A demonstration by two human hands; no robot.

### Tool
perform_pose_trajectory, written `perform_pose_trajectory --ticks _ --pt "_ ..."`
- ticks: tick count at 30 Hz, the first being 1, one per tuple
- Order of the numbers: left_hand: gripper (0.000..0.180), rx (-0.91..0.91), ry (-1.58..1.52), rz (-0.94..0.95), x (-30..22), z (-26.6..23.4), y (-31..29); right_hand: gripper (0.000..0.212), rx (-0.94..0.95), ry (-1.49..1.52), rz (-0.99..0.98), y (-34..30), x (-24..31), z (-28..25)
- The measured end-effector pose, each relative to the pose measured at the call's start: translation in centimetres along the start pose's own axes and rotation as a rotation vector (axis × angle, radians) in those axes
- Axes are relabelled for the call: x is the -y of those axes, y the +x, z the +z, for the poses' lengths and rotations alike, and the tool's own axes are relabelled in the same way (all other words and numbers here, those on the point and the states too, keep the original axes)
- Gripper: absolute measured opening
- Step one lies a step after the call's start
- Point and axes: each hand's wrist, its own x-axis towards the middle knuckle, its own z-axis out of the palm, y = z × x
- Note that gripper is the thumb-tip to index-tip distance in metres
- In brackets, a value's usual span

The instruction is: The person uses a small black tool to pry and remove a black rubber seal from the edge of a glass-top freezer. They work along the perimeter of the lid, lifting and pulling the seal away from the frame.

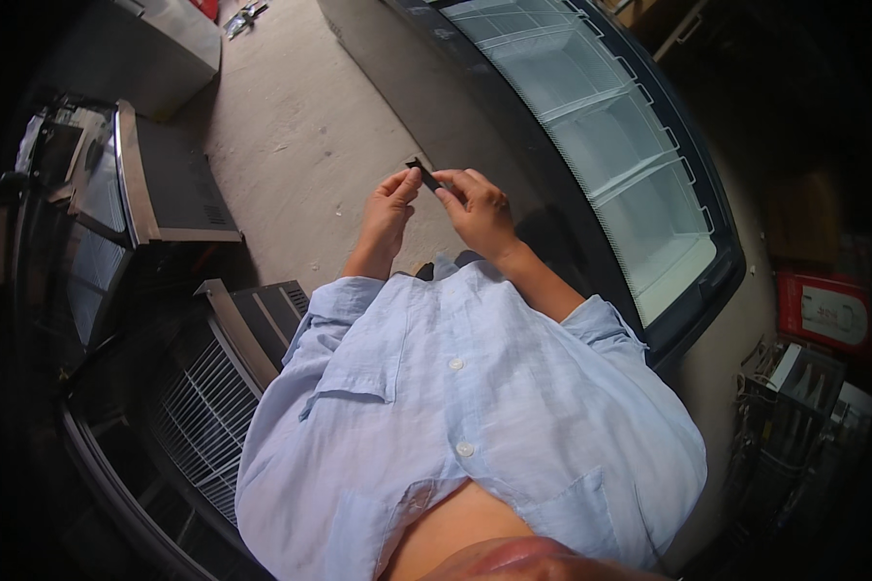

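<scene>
A small, narrow black piece [428, 176] with a forked or notched end is held out in front of my chest, above the concrete floor. My left hand [389, 207] pinches it near the notched end with thumb and fingertips. On the other side, my right hand [479, 207] grips the straighter end between thumb and fingers. The fingers partly cover the piece, so its exact kind cannot be made out. Close by on the right stands a long dark chest freezer [545, 160], its side just beyond my right hand.
White wire baskets [639, 174] line the freezer's inside. At left are a grey metal-sided appliance [182, 184] and an open cabinet with a wire rack [203, 397]. A grey cabinet [170, 48] stands farther off. A red box [825, 312] lies at right. Concrete floor [295, 126] runs between.
</scene>
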Motion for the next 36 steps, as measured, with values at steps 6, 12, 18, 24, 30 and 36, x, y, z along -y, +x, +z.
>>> perform_pose_trajectory --ticks 6,12,18,24,30,36 --pt "0.022 -0.094 0.126 0.098 0.3 -0.9 0.1 0.013 0.091 -0.067 0.031 0.6 0.1 0.8" --pt "0.018 -0.116 -0.225 0.162 1.2 -12.7 6.6 0.012 0.153 -0.058 0.118 2.2 -1.6 0.0" --pt "0.014 -0.594 -0.114 0.346 -6.7 -17.7 6.4 0.028 -0.259 -0.128 0.306 11.9 -12.4 -4.9" --pt "0.02 -0.498 -0.158 0.157 -7.3 -15.4 10.5 0.045 -0.367 -0.454 0.309 22.7 -21.1 -6.1" --pt "0.02 -0.451 -0.076 0.051 -9.8 -11.8 15.7 0.044 -0.174 -0.677 0.465 25.1 -19.2 -6.8" --pt "0.023 -0.368 -0.043 -0.014 -12.4 -11.0 21.4 0.044 -0.178 -0.536 0.532 25.8 -19.2 -6.2"
